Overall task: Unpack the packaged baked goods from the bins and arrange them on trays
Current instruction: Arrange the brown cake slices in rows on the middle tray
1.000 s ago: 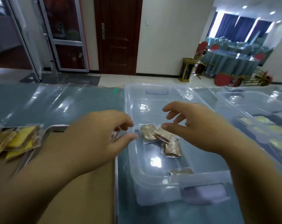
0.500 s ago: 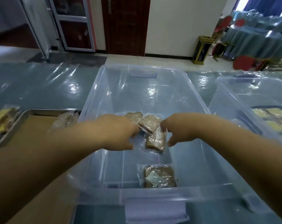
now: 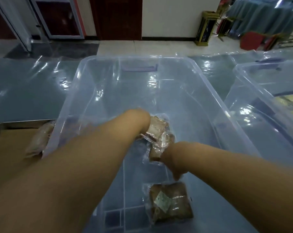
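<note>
Both arms go down into the clear bin point(image 3: 135, 56) in the middle of the frame. The left hand point(image 3: 140, 121) is at a small heap of wrapped brown cakes point(image 3: 159, 130) on the bin floor, just above centre; its fingers are hidden behind the wrist, so I cannot tell whether it grasps anything. The right hand point(image 3: 171, 158), fingers curled downward, is against the lower edge of the same heap, but blur hides whether it grips the wrapper. One more wrapped cake point(image 3: 171, 202) lies alone at lower centre of the bin. At the left edge is a metal tray point(image 3: 16, 122) with a wrapped piece point(image 3: 39, 140) on it. A second bin point(image 3: 253, 91) stands at the right.
</note>
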`<state>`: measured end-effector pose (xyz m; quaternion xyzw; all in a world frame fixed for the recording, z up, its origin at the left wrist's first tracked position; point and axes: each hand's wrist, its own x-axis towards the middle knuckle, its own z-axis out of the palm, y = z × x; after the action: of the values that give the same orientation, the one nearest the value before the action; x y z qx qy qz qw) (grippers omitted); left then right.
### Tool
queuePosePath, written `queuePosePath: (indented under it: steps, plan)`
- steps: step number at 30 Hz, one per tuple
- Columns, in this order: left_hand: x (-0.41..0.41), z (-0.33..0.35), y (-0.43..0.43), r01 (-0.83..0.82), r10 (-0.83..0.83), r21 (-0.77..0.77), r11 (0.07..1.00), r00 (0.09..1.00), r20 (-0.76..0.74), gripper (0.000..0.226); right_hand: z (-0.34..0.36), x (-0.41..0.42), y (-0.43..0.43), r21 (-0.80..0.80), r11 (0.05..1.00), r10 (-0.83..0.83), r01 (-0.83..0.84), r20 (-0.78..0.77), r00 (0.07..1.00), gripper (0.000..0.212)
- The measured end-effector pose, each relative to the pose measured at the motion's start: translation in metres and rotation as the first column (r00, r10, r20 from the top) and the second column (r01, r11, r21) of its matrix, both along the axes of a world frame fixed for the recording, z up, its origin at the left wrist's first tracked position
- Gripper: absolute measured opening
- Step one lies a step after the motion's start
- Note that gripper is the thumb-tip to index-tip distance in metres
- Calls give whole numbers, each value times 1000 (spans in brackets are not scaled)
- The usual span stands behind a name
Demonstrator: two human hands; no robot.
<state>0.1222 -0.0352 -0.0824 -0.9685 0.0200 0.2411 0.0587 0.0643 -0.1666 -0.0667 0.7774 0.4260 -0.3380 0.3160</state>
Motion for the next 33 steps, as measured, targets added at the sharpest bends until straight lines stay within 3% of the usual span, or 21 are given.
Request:
queuePosePath:
  steps: [4, 7, 10, 16, 21, 24, 30, 33]
  plan:
    - [12, -25, -9, -106, 106, -109, 988, 994, 1, 40, -23, -8, -1, -49, 998, -37, 34, -60, 997, 50]
    - [11, -42, -14, -115, 117, -108, 987, 993, 7, 49, -38, -16, 0, -123, 992, -6, -11, -133, 991, 53]
    - [14, -46, -15, -160, 161, -137, 978, 987, -5, 52, -45, -20, -2, -96, 995, -16, 0, -162, 987, 52]
    - [18, -36, -2, -250, 249, -118, 961, 968, -23, 70, -48, -28, -7, -49, 999, 2, -6, -100, 995, 38]
    - [17, -10, 20, -223, 225, -52, 973, 974, 24, 58, -38, -19, -6, -61, 997, -62, 56, -89, 994, 35]
    - [16, -7, 35, -230, 230, -6, 973, 973, 30, 49, -26, -5, -5, 6, 983, -183, 184, -80, 980, 36]
    - [12, -30, 36, -175, 201, 143, 974, 960, -194, 58, -11, 42, 2, 258, 928, -283, 269, 19, 959, 27]
    - [13, -42, 39, -319, 332, 101, 942, 928, -170, 66, -15, 64, 15, 313, 911, -302, 269, 63, 951, 15]
